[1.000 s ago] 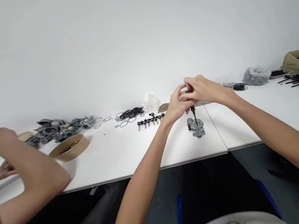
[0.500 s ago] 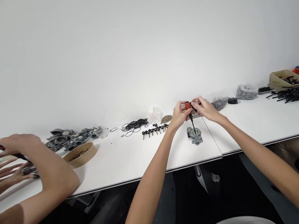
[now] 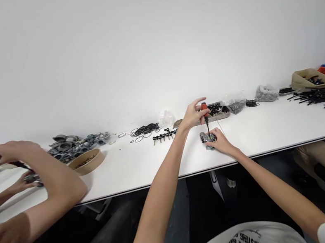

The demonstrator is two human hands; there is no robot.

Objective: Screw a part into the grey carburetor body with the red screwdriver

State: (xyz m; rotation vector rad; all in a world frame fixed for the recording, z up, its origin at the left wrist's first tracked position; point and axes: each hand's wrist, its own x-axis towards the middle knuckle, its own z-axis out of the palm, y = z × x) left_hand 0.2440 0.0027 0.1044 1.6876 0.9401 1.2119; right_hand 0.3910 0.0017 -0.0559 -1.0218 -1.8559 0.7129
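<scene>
My left hand (image 3: pixel 195 115) grips the red handle of a screwdriver (image 3: pixel 204 107), its index finger raised over the top. The screwdriver stands upright, its dark shaft running down into a small grey metal part (image 3: pixel 208 146), which looks like a carburetor body, on the white table. Low on the table, my right hand (image 3: pixel 221 140) wraps its fingers around that metal part from the right. The exact spot where the screwdriver tip meets the part is too small to make out. Several black-headed pieces with brass-coloured stems (image 3: pixel 162 137) lie in a row to the left.
Behind my hands is a metal tray (image 3: pixel 227 115) of black parts. Black rings (image 3: pixel 145 130) and a tan bowl (image 3: pixel 102 160) lie to the left, where a co-worker's arm (image 3: pixel 56 178) reaches over the table. Rightward are black tubes (image 3: pixel 324 95) and a beige bin (image 3: pixel 295 80).
My right hand has come down from beside the screwdriver handle to the grey metal part and closed around it. My left hand stays on the screwdriver, its index finger now raised.
</scene>
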